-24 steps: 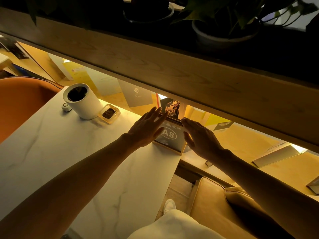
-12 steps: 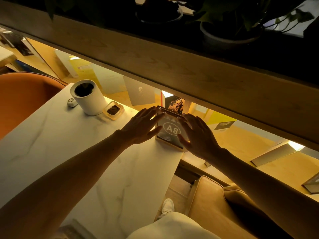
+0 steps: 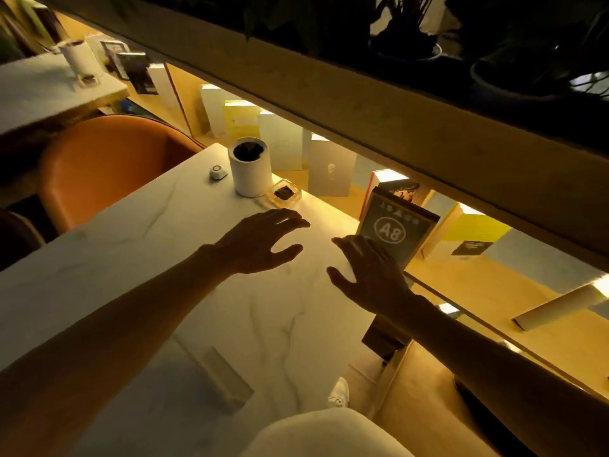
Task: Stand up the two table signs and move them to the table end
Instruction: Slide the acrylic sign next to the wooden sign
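A dark table sign marked "A8" (image 3: 393, 227) stands upright at the far right corner of the white marble table (image 3: 148, 258). My right hand (image 3: 369, 275) hovers just in front of the sign's lower left with fingers spread, holding nothing; I cannot tell whether it touches the sign. My left hand (image 3: 263, 239) floats open over the table, left of the sign and apart from it. A pale, clear second sign (image 3: 227, 379) lies flat on the near part of the table, under my left forearm's side.
A white cup (image 3: 250, 168), a small white puck (image 3: 218, 172) and a small glass dish (image 3: 284, 192) sit at the table's far edge. An orange chair (image 3: 108, 166) is on the left and a tan seat (image 3: 428, 400) on the right. A lit shelf of cards runs behind.
Both hands have let go of the A8 sign and drawn back toward me, the left hand swinging left. The sign stays upright. The view has shifted, showing the flat sign.
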